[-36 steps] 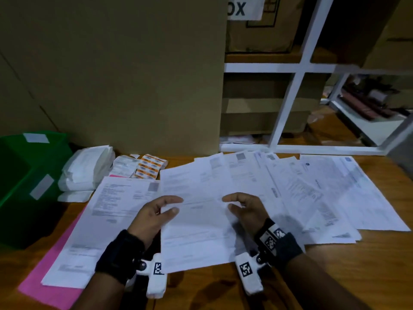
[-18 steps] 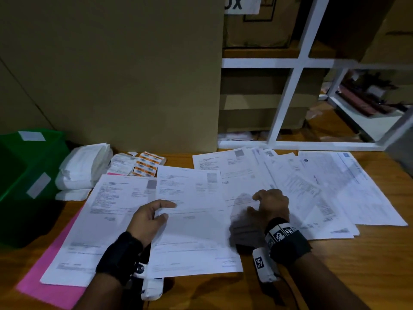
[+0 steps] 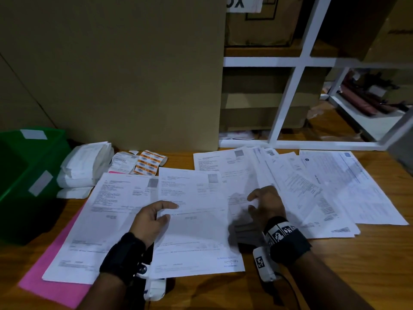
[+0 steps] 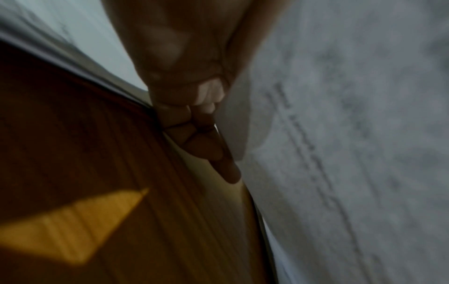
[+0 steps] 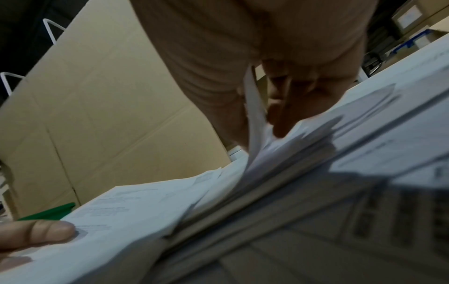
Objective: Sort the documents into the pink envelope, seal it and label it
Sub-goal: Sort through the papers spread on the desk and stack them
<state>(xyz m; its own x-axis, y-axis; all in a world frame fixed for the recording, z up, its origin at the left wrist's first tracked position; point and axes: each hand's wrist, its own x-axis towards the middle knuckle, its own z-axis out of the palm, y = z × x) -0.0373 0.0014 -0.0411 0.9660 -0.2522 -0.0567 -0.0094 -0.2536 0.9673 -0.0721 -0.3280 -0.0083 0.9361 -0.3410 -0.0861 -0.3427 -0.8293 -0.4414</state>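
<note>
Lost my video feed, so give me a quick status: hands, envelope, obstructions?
Left hand pinches the centre sheet; right hand lifting a sheet edge from the spread pile. Pink envelope flat, under a loose sheet, still unfilled.

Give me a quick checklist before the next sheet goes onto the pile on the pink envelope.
1. Left hand holds the white printed sheet by its left edge: ok.
2. Right hand has a firm pinch on a sheet from the fanned white papers: cannot tell, blurred.
3. Flat pink envelope is reachable: ok, at the table's left.
4. Envelope opening is free: not ok, a white document covers it.
5. Strip of orange labels is at hand: ok.
</note>
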